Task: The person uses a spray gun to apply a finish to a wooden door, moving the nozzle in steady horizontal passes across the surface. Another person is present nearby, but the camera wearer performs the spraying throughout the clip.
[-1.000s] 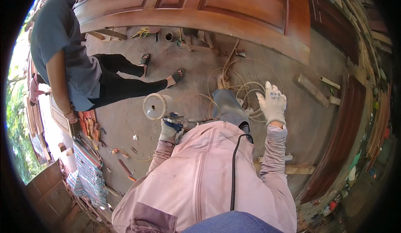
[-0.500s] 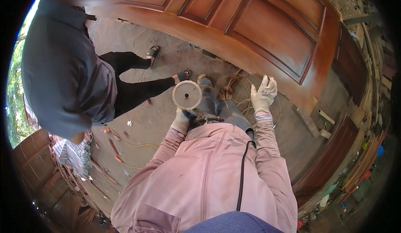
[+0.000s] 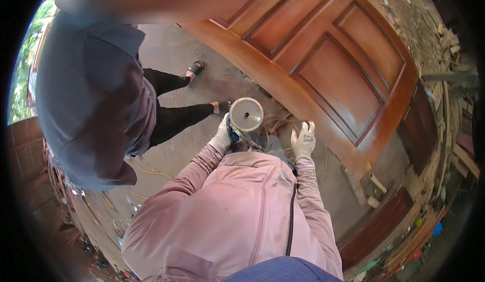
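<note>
My left hand [image 3: 221, 136], in a pale glove, is closed on a spray gun [image 3: 233, 132] with a blue part beside the fingers. On top of the gun sits a round, pale cup [image 3: 246, 114] with a small dark hole in the middle of its lid. My right hand [image 3: 304, 141], gloved too, is raised with its fingers apart and slightly bent, holding nothing I can see. Just beyond it is the lower edge of a reddish-brown panelled wooden door [image 3: 328, 80]. Whether the fingertips touch the door cannot be told.
A person in a dark shirt [image 3: 91, 90] and sandals stands close on my left. A coiled hose [image 3: 283, 123] lies by my feet. To the right are a dark red board [image 3: 376, 229], a short wood block [image 3: 378, 183] and stacked planks.
The view has turned, so the door now sits further right and lower. My right hand has come closer to my left hand. The spray gun stays in my left hand.
</note>
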### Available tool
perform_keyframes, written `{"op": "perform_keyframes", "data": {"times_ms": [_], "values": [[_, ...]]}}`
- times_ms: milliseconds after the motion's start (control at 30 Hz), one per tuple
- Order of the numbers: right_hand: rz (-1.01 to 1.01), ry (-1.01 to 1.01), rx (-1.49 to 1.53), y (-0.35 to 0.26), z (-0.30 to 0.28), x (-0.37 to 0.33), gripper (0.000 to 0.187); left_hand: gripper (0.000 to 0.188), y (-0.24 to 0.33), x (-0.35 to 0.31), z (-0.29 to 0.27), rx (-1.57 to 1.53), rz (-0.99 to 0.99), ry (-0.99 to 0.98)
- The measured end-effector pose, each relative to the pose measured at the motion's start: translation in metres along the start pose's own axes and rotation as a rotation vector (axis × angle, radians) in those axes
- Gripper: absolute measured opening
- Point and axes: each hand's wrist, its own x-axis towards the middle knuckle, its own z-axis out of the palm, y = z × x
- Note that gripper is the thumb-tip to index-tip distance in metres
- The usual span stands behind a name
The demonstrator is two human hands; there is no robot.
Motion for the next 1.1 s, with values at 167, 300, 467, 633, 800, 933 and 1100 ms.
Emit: {"op": "perform_keyframes", "data": {"times_ms": [167,300,467,633,800,933,1100], "values": [[0.112,-0.295,0.099,-0.014,-0.007,0.008,0.047,0.025,-0.02,0.032,-0.047,0.29,0.146,0.003],[-0.028,-0.061,0.125,-0.017,-0.001,0.006,0.043,0.028,-0.033,0.054,-0.082,0.236,0.039,-0.019],[-0.022,-0.178,0.139,-0.017,-0.001,0.004,0.04,0.041,-0.022,0.043,-0.067,0.617,0.173,-0.159],[-0.021,-0.274,0.051,-0.002,0.004,0.001,0.038,0.037,-0.013,0.023,-0.025,0.309,0.116,-0.245],[-0.034,-0.078,0.098,-0.015,-0.001,0.001,0.039,0.027,0.011,-0.002,0.01,1.181,0.467,-0.223],[0.118,-0.221,0.122,-0.017,-0.001,-0.004,0.041,0.018,0.007,0.008,0.011,0.293,0.168,-0.104],[0.195,-0.311,0.062,-0.013,-0.001,-0.01,0.042,0.023,0.024,0.03,0.014,0.016,-0.125,0.116]]}}
